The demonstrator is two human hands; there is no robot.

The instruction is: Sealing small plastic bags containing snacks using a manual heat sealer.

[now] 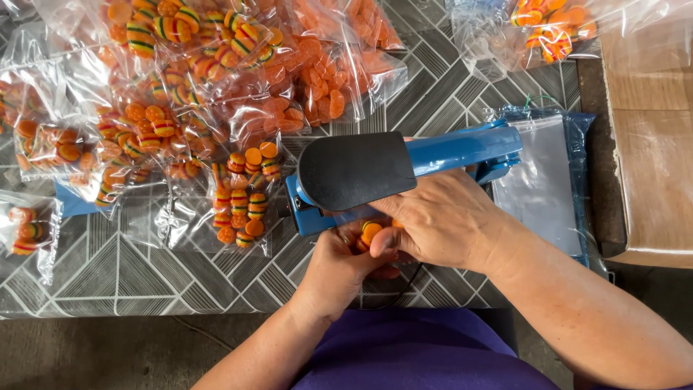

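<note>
Filled bags (180,94) of orange striped candies crowd the left of the patterned table (108,267). The left hand (339,267) and right hand (440,220) meet just below the blue sealer (404,170), fingers pinched on a small candy bag (372,232). The sealer's arm runs left to right above them; empty bags (545,180) lie right

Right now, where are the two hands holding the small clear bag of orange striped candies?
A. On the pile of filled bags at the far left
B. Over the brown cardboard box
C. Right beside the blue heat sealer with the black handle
C: both hands, left hand and right hand, hold the small clear bag of orange striped candies against the front edge of the blue heat sealer with the black handle.
</note>
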